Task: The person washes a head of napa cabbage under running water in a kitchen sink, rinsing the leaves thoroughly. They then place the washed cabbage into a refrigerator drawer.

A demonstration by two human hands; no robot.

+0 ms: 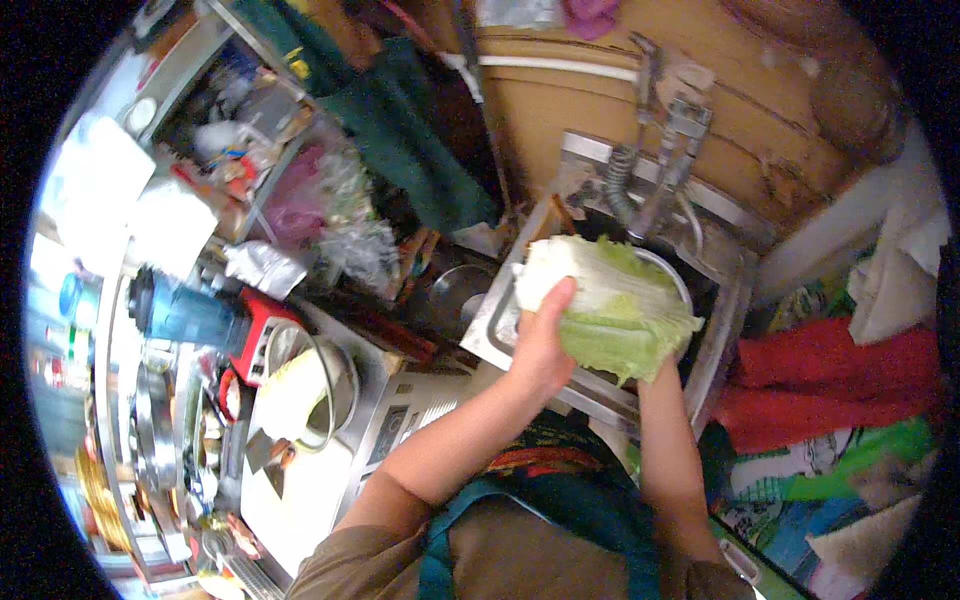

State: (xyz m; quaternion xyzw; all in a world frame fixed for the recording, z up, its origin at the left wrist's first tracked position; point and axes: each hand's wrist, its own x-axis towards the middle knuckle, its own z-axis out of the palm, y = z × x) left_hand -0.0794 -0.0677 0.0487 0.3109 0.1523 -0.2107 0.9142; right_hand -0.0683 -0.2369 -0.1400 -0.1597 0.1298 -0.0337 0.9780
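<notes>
A large piece of napa cabbage (622,300), white at the stem end and pale green at the leaves, is held over a metal sink (491,330). My left hand (544,345) grips its near left side, with the thumb lying across the white part. My right hand (667,367) is under the leafy end, its fingers hidden by the leaves. Behind the cabbage the rim of a round bowl or pot (671,270) shows inside the sink. A metal faucet (682,142) and a coiled hose (619,180) rise at the back of the sink.
On the left counter stand a red blender (262,330) with a bluish jar and a metal bowl (349,382) with more cabbage (292,390). A knife (274,476) lies on a white cutting board (307,502). Red cloth (832,375) is heaped at the right.
</notes>
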